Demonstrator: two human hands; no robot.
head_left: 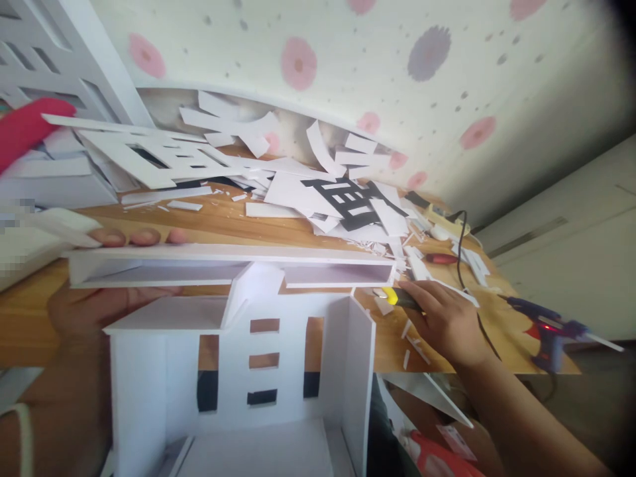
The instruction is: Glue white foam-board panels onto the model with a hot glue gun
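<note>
A white foam-board building model (pixel 233 377) with cut-out window openings stands in front of me, close to the camera. Along its top runs a long, shallow box-like section (pixel 318 255). My left hand (pixel 99 308) grips the left end of this section, fingertips over the far edge and the rest partly hidden below. At the section's right end, my right hand (pixel 447 324) is closed around a yellow and black utility knife (pixel 391 296). The knife's front end points left, beside the model's upper right corner; how far the blade is out is hard to tell.
White board offcuts (pixel 288 192) and black cut pieces (pixel 342 202) pile along the wall. A blue glue gun (pixel 551 328) with a lit red light rests at the table's right edge. Nearby lie a red-handled tool (pixel 443 258), a black cable (pixel 461 258) and a power strip (pixel 447 218).
</note>
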